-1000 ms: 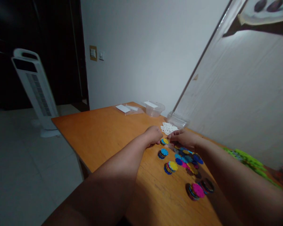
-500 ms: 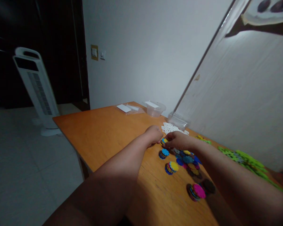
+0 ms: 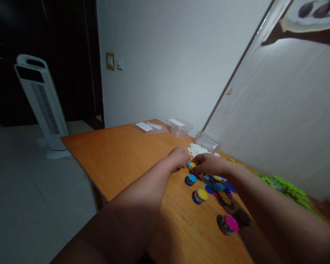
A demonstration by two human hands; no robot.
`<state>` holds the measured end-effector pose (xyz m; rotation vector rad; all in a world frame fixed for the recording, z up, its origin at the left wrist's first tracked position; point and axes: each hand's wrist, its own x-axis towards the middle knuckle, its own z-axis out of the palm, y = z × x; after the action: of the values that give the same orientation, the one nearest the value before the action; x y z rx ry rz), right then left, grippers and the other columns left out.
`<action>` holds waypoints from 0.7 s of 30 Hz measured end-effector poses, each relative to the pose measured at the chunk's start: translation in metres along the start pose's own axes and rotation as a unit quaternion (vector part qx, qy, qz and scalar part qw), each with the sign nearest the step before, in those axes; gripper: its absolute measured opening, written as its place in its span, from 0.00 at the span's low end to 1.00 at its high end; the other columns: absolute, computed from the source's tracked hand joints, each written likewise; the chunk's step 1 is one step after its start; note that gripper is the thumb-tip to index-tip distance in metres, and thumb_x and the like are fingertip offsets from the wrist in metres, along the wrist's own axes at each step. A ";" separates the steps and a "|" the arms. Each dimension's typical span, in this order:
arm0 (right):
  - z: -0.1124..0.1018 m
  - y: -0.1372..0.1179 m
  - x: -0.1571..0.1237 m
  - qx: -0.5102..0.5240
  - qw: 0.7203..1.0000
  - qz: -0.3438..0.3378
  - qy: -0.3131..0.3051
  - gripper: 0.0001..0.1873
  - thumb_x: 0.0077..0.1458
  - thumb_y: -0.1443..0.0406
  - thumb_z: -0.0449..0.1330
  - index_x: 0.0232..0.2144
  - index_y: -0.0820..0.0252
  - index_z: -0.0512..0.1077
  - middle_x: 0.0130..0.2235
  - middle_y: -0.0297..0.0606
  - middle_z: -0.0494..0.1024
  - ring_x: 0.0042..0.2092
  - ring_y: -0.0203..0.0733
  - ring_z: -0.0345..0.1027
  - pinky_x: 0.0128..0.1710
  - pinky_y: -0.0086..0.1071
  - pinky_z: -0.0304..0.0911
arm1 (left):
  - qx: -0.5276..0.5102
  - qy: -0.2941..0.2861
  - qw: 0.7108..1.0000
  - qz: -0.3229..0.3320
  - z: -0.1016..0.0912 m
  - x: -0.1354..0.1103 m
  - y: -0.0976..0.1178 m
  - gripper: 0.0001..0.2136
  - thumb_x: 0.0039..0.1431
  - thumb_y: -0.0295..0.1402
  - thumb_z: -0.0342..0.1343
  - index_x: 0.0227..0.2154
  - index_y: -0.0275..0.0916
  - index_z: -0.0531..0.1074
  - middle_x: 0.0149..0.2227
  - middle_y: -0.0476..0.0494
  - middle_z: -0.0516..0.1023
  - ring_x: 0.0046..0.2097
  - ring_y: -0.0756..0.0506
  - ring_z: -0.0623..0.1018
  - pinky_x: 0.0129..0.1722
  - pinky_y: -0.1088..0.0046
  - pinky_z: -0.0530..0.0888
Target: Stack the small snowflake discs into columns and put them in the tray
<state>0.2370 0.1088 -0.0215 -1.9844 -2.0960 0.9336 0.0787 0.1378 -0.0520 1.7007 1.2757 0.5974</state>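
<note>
Both hands are out over the orange wooden worktop, meeting at one small stack of coloured discs with a yellow one on top. The left hand is curled, knuckles up, its fingers closed against the stack's near side. The right hand lies just beside it, fingertips on the same stack, though it's too dim to tell whether they grip it or only touch.

Nearer the person stand more stacks: a blue-topped stack, a yellow-topped stack, a pink-topped stack and a dark stack. A loose heap of discs lies under the right wrist.

Beyond the hands is a pile of white pieces, with clear plastic tubs behind it. Green pieces lie along the wall, and a white tower fan stands on the floor.
</note>
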 end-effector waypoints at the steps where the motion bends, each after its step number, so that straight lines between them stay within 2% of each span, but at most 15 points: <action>1: 0.000 0.001 -0.001 0.021 1.000 0.007 -0.003 0.14 0.44 0.66 0.66 0.37 0.60 0.74 0.27 0.34 0.79 0.28 0.38 0.71 0.26 0.27 0.64 | 0.011 0.004 1.000 0.001 0.000 0.001 -0.001 0.06 0.52 0.29 0.53 0.26 0.33 0.74 0.12 0.50 0.63 0.13 0.52 0.59 0.17 0.75 0.53; 6: 0.003 0.002 -0.003 0.109 0.994 0.031 0.010 0.16 0.41 0.72 0.63 0.37 0.62 0.73 0.22 0.32 0.77 0.25 0.38 0.71 0.25 0.27 0.64 | 0.029 0.008 0.999 0.011 -0.001 0.006 -0.005 0.06 0.51 0.29 0.54 0.26 0.33 0.76 0.12 0.49 0.64 0.14 0.50 0.62 0.17 0.74 0.55; 13: 0.007 -0.003 -0.001 0.147 0.989 0.028 0.017 0.09 0.43 0.71 0.63 0.31 0.62 0.73 0.28 0.35 0.79 0.30 0.36 0.73 0.30 0.25 0.68 | 0.041 0.011 0.999 0.014 0.001 0.008 -0.006 0.07 0.51 0.29 0.55 0.28 0.32 0.76 0.16 0.46 0.71 0.16 0.51 0.63 0.18 0.74 0.56; 18: 0.004 0.002 0.000 0.139 0.988 0.051 0.040 0.06 0.44 0.72 0.62 0.29 0.61 0.71 0.27 0.36 0.79 0.29 0.37 0.73 0.29 0.26 0.69 | 0.016 0.014 1.000 0.010 0.001 0.001 -0.003 0.07 0.52 0.29 0.54 0.26 0.33 0.75 0.13 0.50 0.64 0.14 0.52 0.60 0.18 0.75 0.53; 21: 0.002 0.008 0.001 0.108 0.990 0.066 0.055 0.04 0.44 0.71 0.62 0.25 0.60 0.70 0.24 0.36 0.78 0.26 0.38 0.72 0.26 0.28 0.67 | 0.024 0.007 1.000 0.006 0.000 -0.002 -0.003 0.04 0.49 0.27 0.56 0.24 0.34 0.74 0.11 0.52 0.59 0.14 0.52 0.59 0.17 0.75 0.52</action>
<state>0.2424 0.1087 -0.0273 -2.0301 -1.7427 1.0001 0.0770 0.1363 -0.0541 1.7464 1.2999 0.5903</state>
